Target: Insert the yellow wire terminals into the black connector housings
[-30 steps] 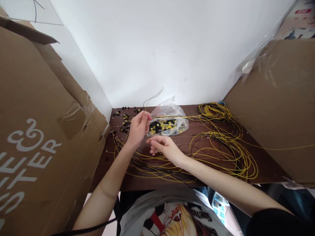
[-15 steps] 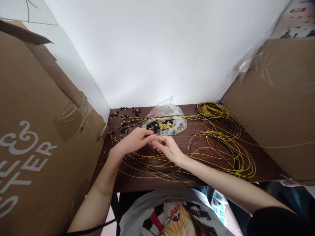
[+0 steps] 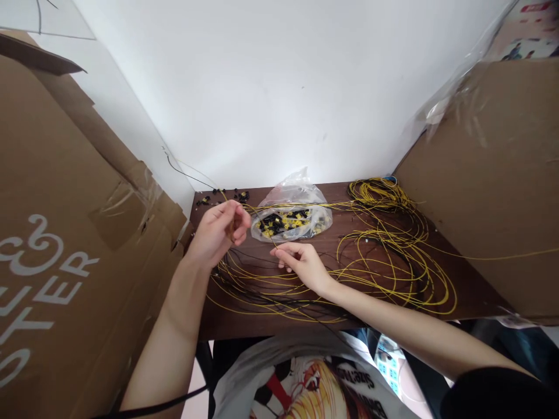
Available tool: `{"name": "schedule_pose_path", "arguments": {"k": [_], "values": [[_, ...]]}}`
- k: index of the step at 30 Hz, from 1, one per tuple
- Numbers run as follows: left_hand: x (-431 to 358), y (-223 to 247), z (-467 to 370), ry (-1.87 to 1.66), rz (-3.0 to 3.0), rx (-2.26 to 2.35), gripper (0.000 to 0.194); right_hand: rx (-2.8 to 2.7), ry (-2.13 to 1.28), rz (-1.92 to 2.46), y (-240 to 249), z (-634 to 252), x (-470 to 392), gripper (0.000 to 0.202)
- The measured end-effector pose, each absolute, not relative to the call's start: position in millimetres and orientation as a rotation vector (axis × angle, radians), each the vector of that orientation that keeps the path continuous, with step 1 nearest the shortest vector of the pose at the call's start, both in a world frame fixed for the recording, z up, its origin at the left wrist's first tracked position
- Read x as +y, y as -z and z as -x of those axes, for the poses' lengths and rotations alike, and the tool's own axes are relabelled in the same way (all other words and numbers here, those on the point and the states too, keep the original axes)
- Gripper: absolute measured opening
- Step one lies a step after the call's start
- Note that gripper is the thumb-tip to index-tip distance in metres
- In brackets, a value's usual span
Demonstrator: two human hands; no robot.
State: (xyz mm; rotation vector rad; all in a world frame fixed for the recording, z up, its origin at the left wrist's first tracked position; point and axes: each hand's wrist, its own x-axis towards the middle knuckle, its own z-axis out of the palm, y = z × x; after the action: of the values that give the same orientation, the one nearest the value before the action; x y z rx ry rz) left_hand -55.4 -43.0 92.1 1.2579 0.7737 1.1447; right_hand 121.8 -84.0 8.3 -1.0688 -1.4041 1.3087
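Observation:
My left hand [image 3: 218,233] is raised over the left side of the brown table, its thumb and fingertips pinched on thin wires. From that pinch a black wire [image 3: 187,175] and a pale yellowish one stick out up and to the left, with small ends. My right hand [image 3: 303,265] is lower and to the right, with thumb and forefinger closed on a thin wire near the table's middle. Just beyond my hands lies a clear plastic bag [image 3: 294,195] holding black and yellow small parts. Loose yellow and black wires [image 3: 271,305] run beneath both hands.
A coil of yellow and black wire [image 3: 378,195] lies at the back right, with wide loops [image 3: 452,291] in front. Small black parts [image 3: 242,196] are scattered at the back left. Cardboard boxes flank the table on the left [image 3: 109,279] and right [image 3: 493,174]; a white wall [image 3: 279,87] stands behind.
My hands were together in front of the bag; my left hand has moved up and left, with wire ends now sticking out of it. My right hand has hardly moved.

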Motion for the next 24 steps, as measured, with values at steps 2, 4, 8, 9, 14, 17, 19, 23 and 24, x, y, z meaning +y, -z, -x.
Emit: {"name": "schedule_pose_path", "arguments": {"k": [2,4,8,9,14,17,19,23,24], "values": [[-46.4,-84.5,47.2,-1.126,-1.435,0.899,0.03,-1.412,-1.311,1.072,-7.4,-122.2,-84.8,0.037],[-50.0,-76.0,38.8,-1.052,-1.678,0.996,0.031,-1.429,-1.308,1.063,-7.2,-121.9,-85.2,0.035],[-54.2,-61.3,27.4,-0.785,-2.237,1.165,0.026,-1.442,-1.282,1.045,-8.1,-121.7,-85.2,0.03],[-54.4,-58.5,26.3,-0.691,-2.345,1.222,0.026,-1.44,-1.275,1.043,-8.2,-121.9,-85.1,0.029],[-50.9,-54.1,31.0,-0.588,-2.578,1.271,0.028,-1.441,-1.29,1.04,-7.5,-122.7,-85.0,0.032],[-46.2,-61.6,41.1,-0.606,-2.471,1.168,0.03,-1.397,-1.297,1.05,-7.0,-122.3,-85.1,0.033],[-42.3,-69.6,48.9,-0.736,-2.274,1.173,0.033,-1.343,-1.296,1.058,-7.2,-122.1,-85.2,0.034],[-36.4,-86.1,57.9,-1.186,-1.659,1.109,0.038,-1.291,-1.288,1.082,-8.5,-122.4,-86.0,0.035],[-36.1,-88.9,57.5,-1.249,-1.503,1.037,0.038,-1.294,-1.281,1.086,-8.6,-122.5,-86.2,0.035]]}}
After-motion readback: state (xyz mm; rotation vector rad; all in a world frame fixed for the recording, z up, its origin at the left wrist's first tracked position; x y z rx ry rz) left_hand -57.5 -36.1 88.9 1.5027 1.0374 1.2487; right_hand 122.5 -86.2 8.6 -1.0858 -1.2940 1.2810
